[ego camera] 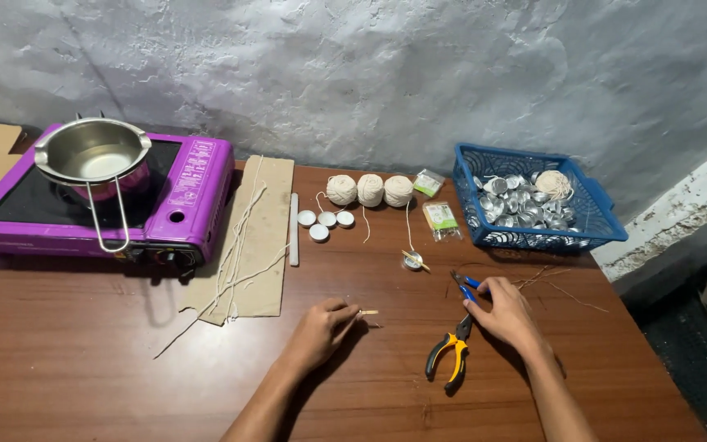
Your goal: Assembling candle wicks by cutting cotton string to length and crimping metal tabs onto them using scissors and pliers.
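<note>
My left hand (325, 323) rests on the brown wooden table (83, 344) and pinches a small wooden stick (367, 312) between its fingertips. My right hand (502, 311) lies to the right, its fingers over the head of yellow-and-black pliers (449, 354) and touching a small blue-handled tool (466, 284). I cannot tell whether it grips either. Just beyond the hands stands a small metal cup with sticks across it (413, 260), its string running up toward the yarn balls.
A purple portable stove (194, 205) with a steel pot (92, 151) stands far left. Cardboard with strings (259, 237), several white tealight discs (325, 221), three string balls (370, 190), two small packets (439, 217) and a blue basket of metal cups (533, 205) line the back. The table ends at right.
</note>
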